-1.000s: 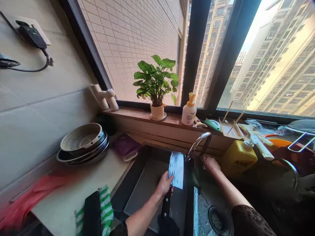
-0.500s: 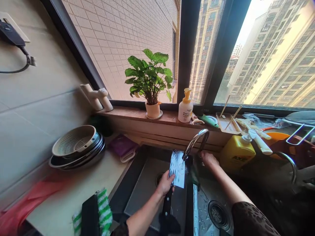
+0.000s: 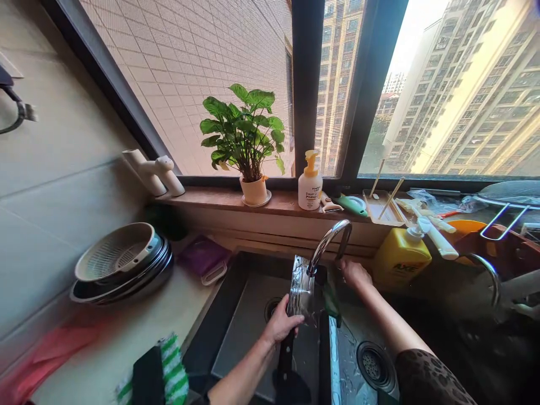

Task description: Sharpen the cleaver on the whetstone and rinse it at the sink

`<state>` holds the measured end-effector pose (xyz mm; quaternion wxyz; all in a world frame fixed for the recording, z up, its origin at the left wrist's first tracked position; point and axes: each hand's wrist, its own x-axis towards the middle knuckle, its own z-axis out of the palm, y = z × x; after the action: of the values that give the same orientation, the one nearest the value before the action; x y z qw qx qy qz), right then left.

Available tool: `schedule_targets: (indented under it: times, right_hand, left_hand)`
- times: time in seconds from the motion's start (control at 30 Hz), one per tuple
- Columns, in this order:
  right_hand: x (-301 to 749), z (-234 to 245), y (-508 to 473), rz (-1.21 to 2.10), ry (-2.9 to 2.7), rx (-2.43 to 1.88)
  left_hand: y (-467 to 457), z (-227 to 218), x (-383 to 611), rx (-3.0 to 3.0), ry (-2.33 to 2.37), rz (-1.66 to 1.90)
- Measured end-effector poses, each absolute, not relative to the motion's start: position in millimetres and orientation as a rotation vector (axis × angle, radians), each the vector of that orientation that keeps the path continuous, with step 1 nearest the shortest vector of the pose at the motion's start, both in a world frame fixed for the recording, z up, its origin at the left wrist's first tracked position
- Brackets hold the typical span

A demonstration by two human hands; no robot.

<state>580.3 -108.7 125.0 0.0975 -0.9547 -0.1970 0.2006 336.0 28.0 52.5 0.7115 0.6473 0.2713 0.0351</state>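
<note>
A wide cleaver (image 3: pixel 300 288) with a black handle stands blade up over the left basin of the dark double sink (image 3: pixel 236 332), right under the spout of the curved steel faucet (image 3: pixel 327 243). My left hand (image 3: pixel 280 323) is wrapped round it where the blade meets the handle. My right hand (image 3: pixel 353 272) rests at the faucet's base behind the sink, its fingers curled there; what it grips is hidden. A green cloth or sponge (image 3: pixel 331 301) hangs on the divider between the basins.
Stacked pans with a colander (image 3: pixel 120 264) sit on the left counter, beside a purple container (image 3: pixel 202 256) and a green striped cloth (image 3: pixel 171 371). The sill holds a potted plant (image 3: pixel 248 140), a soap pump (image 3: pixel 310 183) and utensils. A yellow detergent bottle (image 3: pixel 400 259) stands right of the faucet.
The view has swung right and down a little. The cleaver has come closer under the spout and turned more edge-on. My right hand stays at the faucet's base.
</note>
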Motion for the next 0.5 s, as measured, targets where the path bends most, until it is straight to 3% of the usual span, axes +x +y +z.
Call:
schedule_targets:
  times: [0.23, 0.5]
  right_hand:
    - [579.5, 126.7, -108.2, 0.619, -0.567, -2.825]
    - [582.8, 123.9, -108.4, 0.628, -0.575, -2.859]
  left_hand:
    - [56.3, 100.0, 322.0, 2.908, 0.373, -0.01]
    - [60.6, 104.1, 351.0, 3.246, -0.027, 0.318]
